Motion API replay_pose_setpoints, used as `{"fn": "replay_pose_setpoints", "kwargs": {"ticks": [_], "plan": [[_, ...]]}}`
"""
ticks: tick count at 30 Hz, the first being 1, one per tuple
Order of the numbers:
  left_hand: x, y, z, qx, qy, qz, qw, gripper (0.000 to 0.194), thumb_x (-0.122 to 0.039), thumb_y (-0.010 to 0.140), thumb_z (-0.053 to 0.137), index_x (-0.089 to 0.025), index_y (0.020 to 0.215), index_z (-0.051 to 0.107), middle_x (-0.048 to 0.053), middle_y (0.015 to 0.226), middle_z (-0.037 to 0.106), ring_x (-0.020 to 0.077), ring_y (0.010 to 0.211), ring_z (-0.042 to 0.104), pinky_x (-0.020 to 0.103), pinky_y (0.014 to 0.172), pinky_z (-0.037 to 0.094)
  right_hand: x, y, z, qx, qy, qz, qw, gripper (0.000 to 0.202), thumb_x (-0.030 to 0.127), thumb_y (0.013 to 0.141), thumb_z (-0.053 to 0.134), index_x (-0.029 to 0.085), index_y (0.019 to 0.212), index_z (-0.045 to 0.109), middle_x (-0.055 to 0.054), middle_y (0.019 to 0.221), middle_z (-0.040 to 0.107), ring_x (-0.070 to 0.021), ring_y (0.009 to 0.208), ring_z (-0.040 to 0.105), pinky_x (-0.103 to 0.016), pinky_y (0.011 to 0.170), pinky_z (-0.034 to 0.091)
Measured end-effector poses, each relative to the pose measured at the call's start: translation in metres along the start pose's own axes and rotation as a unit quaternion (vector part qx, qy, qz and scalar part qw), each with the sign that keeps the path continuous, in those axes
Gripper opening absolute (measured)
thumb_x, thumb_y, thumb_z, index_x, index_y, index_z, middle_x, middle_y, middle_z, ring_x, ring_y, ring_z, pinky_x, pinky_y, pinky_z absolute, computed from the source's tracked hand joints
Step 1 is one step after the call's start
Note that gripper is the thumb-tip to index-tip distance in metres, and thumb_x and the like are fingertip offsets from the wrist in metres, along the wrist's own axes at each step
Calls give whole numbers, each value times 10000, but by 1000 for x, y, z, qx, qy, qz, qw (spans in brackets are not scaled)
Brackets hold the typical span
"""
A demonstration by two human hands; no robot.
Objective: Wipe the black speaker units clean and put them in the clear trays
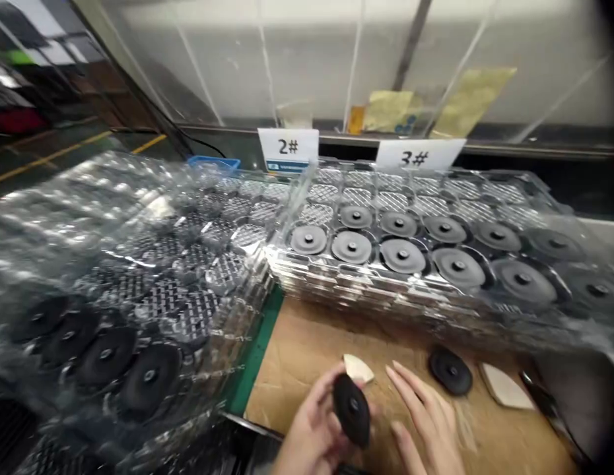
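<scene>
Black disc (353, 410) stands tilted in the left hand (314, 422), pinched by thumb and fingers; the right hand (428, 422), fingers loosely spread, hovers just beside it. Beyond, another disc (450, 371) lies on cardboard (297, 349) near a pale wedge (506, 386). Farther back, clear trays (337, 280) hold grey discs (402, 256).

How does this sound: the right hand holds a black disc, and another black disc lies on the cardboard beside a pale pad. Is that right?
Not quite: in the head view, the left hand holds the first black disc, not the right hand. The other black disc does lie on the cardboard beside a pale pad.
</scene>
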State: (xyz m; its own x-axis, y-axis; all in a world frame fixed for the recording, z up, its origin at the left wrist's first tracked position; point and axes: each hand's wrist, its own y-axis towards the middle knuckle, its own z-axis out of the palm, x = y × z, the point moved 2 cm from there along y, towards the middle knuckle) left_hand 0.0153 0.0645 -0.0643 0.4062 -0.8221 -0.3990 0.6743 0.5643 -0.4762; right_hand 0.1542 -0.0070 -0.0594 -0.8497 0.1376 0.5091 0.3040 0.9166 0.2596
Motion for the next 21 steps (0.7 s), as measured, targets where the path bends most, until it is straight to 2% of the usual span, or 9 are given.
{"fn": "replay_pose_setpoints", "kwargs": {"ticks": [3, 6, 9, 13, 16, 19, 21], "plan": [[-21, -1, -9, -31, -2, 31, 999, 522, -401, 624, 721, -367, 1123, 571, 27, 1160, 641, 277, 1024, 610, 379, 858, 468, -12, 5, 14, 48, -40, 14, 998, 419, 306, 885, 442, 321, 1303, 412, -84, 1324, 416, -314, 1027, 463, -513, 818, 425], [-34, -3, -10, -55, -6, 42, 998, 450, -391, 740, 617, -324, 1178, 541, 53, 1234, 596, 258, 1073, 583, 360, 930, 439, -20, 11, 34, 87, -35, 22, 995, 406, 293, 852, 510, 264, 1256, 492, -111, 1265, 485, -311, 941, 485, -512, 785, 445], [-37, 0, -6, -66, -22, 41, 997, 487, -378, 745, 620, -291, 1212, 511, 80, 1268, 565, 267, 1079, 577, 360, 947, 435, -26, 23, 44, 91, -10, 47, 995, 352, 256, 871, 457, 181, 1203, 544, -165, 1184, 519, -324, 956, 491, -521, 794, 441], [-34, 9, 0, -73, -51, 41, 995, 463, -344, 768, 602, -259, 1214, 511, 101, 1256, 571, 296, 1115, 545, 394, 991, 400, -23, 35, 40, 111, 66, 59, 990, 305, 223, 903, 384, 190, 1147, 564, -111, 976, 581, -233, 877, 556, -387, 768, 487], [-33, 15, 2, -83, -61, 53, 993, 432, -291, 781, 595, -230, 1203, 529, 109, 1247, 578, 303, 1161, 503, 400, 1018, 374, -14, 26, 33, 126, 127, 70, 981, 300, 224, 911, 401, 220, 1190, 509, -60, 922, 605, -177, 829, 584, -294, 725, 500], [-32, 19, 2, -89, -54, 48, 993, 412, -257, 757, 625, -202, 1161, 569, 113, 1240, 582, 306, 1190, 472, 371, 1009, 389, -7, 13, 27, 153, 176, 75, 969, 232, 195, 891, 445, 249, 1082, 565, -15, 871, 630, -147, 783, 598, -250, 698, 495], [-30, 23, 3, -89, -44, 42, 994, 415, -257, 744, 638, -201, 1151, 577, 106, 1231, 589, 297, 1197, 466, 364, 1008, 391, -5, 15, 20, 165, 196, 92, 962, 206, 187, 884, 462, 259, 1036, 583, 2, 861, 636, -133, 751, 601, -227, 653, 489]]}}
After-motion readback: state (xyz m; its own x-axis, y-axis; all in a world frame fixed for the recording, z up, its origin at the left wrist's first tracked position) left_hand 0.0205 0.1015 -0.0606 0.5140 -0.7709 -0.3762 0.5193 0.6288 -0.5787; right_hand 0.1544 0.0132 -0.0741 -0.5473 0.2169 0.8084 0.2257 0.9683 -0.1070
